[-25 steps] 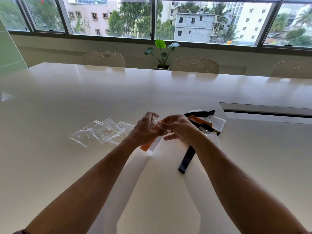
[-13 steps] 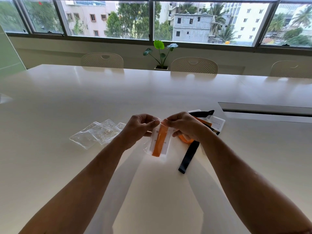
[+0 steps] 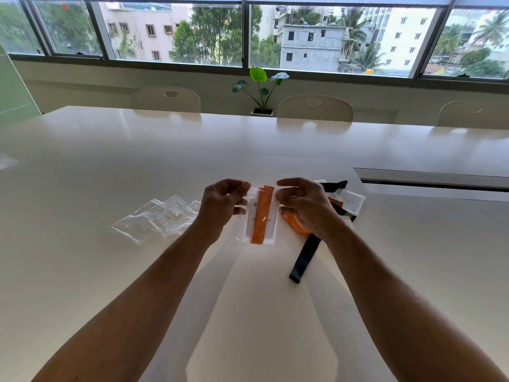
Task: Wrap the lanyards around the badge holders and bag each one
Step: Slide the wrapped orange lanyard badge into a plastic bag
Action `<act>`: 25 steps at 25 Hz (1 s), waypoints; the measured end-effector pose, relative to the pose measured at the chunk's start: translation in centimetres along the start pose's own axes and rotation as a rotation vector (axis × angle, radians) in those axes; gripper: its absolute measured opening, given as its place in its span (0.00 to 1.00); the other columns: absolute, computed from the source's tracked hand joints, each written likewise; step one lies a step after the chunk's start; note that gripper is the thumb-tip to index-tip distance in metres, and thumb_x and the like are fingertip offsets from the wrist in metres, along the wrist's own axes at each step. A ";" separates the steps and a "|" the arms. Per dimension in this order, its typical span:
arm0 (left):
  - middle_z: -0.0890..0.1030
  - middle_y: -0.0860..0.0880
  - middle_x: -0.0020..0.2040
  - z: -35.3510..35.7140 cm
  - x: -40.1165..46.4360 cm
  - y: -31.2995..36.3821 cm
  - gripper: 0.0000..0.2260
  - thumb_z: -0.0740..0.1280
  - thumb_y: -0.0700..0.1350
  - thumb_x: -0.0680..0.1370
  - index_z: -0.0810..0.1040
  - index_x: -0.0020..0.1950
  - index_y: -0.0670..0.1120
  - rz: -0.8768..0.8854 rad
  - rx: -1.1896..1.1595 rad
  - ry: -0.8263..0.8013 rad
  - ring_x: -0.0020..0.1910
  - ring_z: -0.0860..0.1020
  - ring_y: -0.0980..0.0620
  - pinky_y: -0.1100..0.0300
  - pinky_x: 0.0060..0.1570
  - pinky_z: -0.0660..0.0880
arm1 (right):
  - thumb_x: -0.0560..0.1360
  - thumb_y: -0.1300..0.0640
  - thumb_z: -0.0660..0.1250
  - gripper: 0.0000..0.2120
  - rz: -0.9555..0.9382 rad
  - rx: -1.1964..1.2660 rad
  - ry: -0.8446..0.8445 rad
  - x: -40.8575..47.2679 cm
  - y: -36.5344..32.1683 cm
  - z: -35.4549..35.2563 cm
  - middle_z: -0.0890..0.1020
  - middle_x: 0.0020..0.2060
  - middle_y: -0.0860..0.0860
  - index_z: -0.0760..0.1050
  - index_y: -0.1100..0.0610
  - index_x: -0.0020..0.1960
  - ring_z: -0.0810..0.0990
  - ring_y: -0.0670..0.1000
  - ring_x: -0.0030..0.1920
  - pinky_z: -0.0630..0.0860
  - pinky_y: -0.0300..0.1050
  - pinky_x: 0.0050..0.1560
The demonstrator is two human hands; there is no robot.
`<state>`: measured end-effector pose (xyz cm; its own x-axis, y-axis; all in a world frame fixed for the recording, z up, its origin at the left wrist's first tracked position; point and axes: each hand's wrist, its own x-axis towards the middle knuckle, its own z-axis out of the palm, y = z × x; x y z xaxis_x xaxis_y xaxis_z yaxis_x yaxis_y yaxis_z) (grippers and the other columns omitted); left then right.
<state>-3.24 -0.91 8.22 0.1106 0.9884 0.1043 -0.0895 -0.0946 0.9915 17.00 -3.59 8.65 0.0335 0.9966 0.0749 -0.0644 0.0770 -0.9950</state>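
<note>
Bagged badge holder [image 3: 261,216]: centre of table [image 3: 82,271]; spare bags [image 3: 157,219] left; loose lanyards [image 3: 308,249] and holders right; chairs [image 3: 315,108] behind.

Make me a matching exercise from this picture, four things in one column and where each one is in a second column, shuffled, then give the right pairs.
1. bagged badge holder
2. empty bags
3. black lanyard
4. potted plant

A. by the window, beyond the table
B. held up between left hand and right hand
C. flat on the table, left of the hands
D. on the table, under the right wrist

Pairs: 1-B, 2-C, 3-D, 4-A
</note>
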 end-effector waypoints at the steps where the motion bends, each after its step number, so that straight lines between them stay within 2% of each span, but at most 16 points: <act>1: 0.83 0.44 0.45 0.1 0.0 -0.1 0.09 0.70 0.45 0.76 0.82 0.53 0.41 0.013 0.027 0.015 0.38 0.81 0.50 0.56 0.38 0.80 | 0.72 0.66 0.72 0.10 -0.015 0.012 0.035 -0.1 0.1 0.1 0.86 0.40 0.51 0.80 0.58 0.52 0.86 0.52 0.45 0.83 0.43 0.41; 4: 0.84 0.47 0.43 0.3 0.2 -0.3 0.07 0.71 0.46 0.75 0.82 0.50 0.45 0.051 0.082 0.063 0.35 0.82 0.54 0.59 0.35 0.77 | 0.72 0.66 0.72 0.07 -0.039 0.044 0.108 -0.1 0.0 0.1 0.86 0.41 0.54 0.80 0.58 0.49 0.86 0.54 0.45 0.83 0.45 0.41; 9: 0.83 0.48 0.40 0.4 0.3 -0.5 0.05 0.71 0.46 0.75 0.81 0.47 0.45 0.078 0.111 0.065 0.34 0.82 0.54 0.60 0.35 0.79 | 0.73 0.69 0.70 0.07 -0.027 0.045 0.097 0.1 -0.5 -0.5 0.86 0.38 0.52 0.80 0.59 0.48 0.86 0.52 0.42 0.82 0.41 0.38; 16: 0.83 0.42 0.41 -0.1 0.3 -0.1 0.06 0.72 0.44 0.74 0.81 0.46 0.42 0.101 0.163 -0.019 0.37 0.83 0.49 0.55 0.37 0.82 | 0.73 0.69 0.70 0.09 -0.096 -0.183 0.012 0.3 -1.5 -1.7 0.85 0.38 0.53 0.80 0.56 0.47 0.86 0.53 0.41 0.82 0.42 0.40; 19: 0.83 0.43 0.41 0.1 0.1 -0.1 0.05 0.71 0.44 0.75 0.80 0.45 0.43 0.093 0.148 -0.057 0.39 0.84 0.48 0.54 0.39 0.83 | 0.74 0.69 0.69 0.11 -0.144 -0.268 0.026 0.3 -1.6 -1.6 0.82 0.40 0.55 0.78 0.53 0.49 0.86 0.50 0.40 0.82 0.40 0.38; 21: 0.82 0.44 0.43 0.4 0.0 -0.3 0.06 0.70 0.44 0.76 0.79 0.46 0.42 0.074 0.129 -0.067 0.40 0.84 0.49 0.53 0.40 0.83 | 0.75 0.68 0.68 0.12 -0.174 -0.313 0.063 0.4 -1.5 -1.4 0.82 0.41 0.56 0.77 0.51 0.50 0.86 0.49 0.39 0.83 0.42 0.38; 25: 0.83 0.41 0.46 0.9 -0.1 -0.5 0.06 0.67 0.43 0.78 0.77 0.49 0.40 0.003 0.077 -0.089 0.42 0.84 0.45 0.50 0.43 0.83 | 0.76 0.68 0.67 0.15 -0.261 -0.503 0.138 0.5 -0.9 -1.0 0.80 0.40 0.50 0.75 0.48 0.52 0.84 0.47 0.39 0.83 0.40 0.39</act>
<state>-2.26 -1.04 7.75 0.1984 0.9739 0.1105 -0.0141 -0.1099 0.9938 18.03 -3.18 9.47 0.1167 0.9309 0.3460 0.4438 0.2628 -0.8567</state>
